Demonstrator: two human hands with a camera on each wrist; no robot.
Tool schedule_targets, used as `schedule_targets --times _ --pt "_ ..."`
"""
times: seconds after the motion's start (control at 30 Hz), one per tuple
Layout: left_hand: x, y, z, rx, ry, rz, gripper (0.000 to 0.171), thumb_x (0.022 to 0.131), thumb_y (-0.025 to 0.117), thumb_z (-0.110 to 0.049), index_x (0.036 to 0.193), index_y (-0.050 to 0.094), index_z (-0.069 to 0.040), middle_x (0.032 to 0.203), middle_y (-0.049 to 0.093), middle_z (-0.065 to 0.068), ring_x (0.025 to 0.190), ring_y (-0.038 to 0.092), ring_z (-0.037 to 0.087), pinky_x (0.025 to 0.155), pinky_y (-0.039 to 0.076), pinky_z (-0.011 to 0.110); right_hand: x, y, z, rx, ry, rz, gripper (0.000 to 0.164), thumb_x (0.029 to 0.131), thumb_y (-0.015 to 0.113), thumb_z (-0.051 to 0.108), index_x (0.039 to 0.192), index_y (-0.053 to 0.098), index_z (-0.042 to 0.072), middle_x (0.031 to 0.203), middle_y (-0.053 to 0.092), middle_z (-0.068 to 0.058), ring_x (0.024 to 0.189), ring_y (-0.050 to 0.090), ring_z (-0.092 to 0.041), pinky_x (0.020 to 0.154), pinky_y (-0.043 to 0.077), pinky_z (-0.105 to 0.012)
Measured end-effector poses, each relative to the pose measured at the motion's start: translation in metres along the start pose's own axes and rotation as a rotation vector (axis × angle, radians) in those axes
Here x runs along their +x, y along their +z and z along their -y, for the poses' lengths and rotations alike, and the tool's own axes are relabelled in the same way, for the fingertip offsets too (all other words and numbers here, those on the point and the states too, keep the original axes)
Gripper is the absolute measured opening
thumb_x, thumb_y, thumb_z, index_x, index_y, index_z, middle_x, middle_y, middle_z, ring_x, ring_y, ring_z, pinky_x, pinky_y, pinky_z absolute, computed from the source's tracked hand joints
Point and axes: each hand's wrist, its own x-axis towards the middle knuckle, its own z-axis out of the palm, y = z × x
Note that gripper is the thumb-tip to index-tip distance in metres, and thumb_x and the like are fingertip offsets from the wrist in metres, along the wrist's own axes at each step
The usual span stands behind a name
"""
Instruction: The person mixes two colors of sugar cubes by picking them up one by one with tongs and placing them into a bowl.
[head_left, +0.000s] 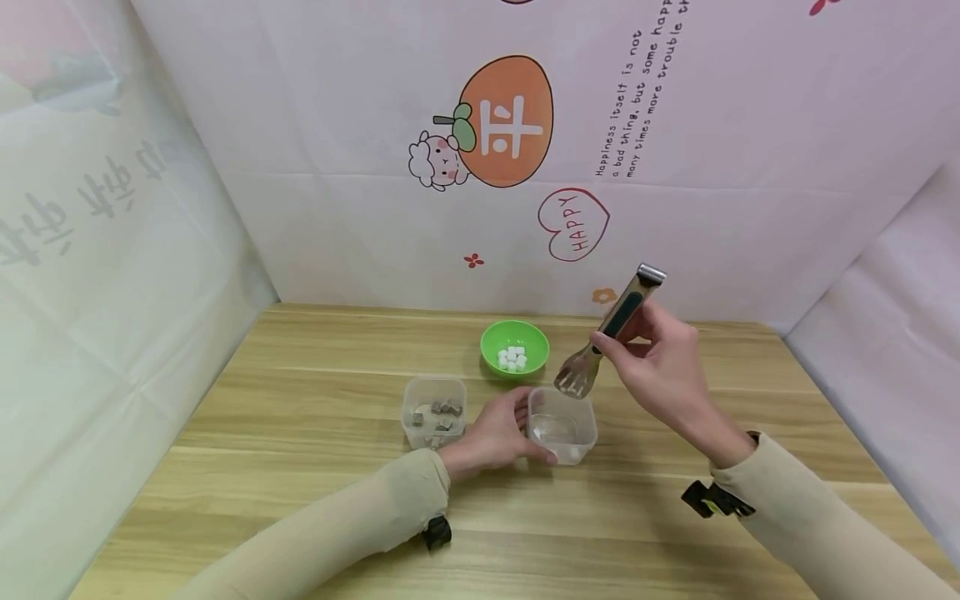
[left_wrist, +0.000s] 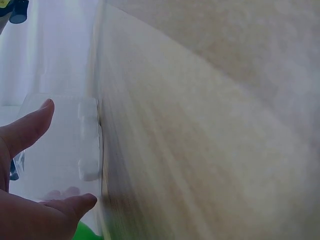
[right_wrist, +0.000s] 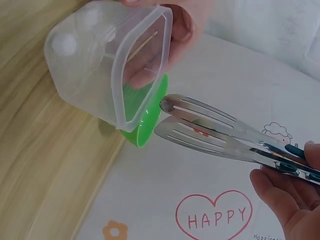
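Observation:
My left hand (head_left: 497,429) grips a clear plastic container (right_wrist: 82,70) from its left, thumb on the near side and fingers on the far side. A few white pieces (right_wrist: 65,44) lie on its floor. My right hand (head_left: 660,358) holds metal tongs (head_left: 622,315) with dark green grips, slanting down to the left. Their slotted heads (right_wrist: 200,137) hang over the container's far rim, slightly parted, and nothing shows between them. Behind the container is a green bowl (head_left: 491,340) holding several small white cubes (head_left: 512,358).
A second clear container (head_left: 416,387) with several grey cubes (head_left: 447,407) stands left of my left hand. The wooden table (head_left: 300,467) meets a printed white cloth (head_left: 360,250) at the back, and plain cloth hangs at both sides.

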Motion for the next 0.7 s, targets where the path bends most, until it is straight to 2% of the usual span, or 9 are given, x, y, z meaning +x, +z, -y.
schedule_targets --times 0.43,0.7 --pt "-0.001 -0.001 -0.002 0.003 -0.009 0.005 0.101 0.066 0.099 -0.001 0.152 0.047 0.0 0.15 0.057 0.016 0.138 0.055 0.03 0.115 0.046 0.034 -0.017 0.0 -0.001 0.006 0.019 0.049 0.022 0.087 0.085 -0.001 0.097 0.066 0.003 0.082 0.07 -0.002 0.072 0.068 -0.013 0.068 0.062 -0.018" --pt "-0.002 -0.002 -0.003 0.015 -0.02 0.003 0.099 0.067 0.099 -0.002 0.152 0.048 -0.002 0.151 0.056 0.013 0.139 0.054 0.027 0.116 0.045 0.035 -0.027 0.007 -0.009 0.074 0.06 0.183 0.021 0.09 0.084 0.002 0.099 0.066 0.006 0.081 0.071 -0.001 0.072 0.07 -0.016 0.065 0.064 -0.024"
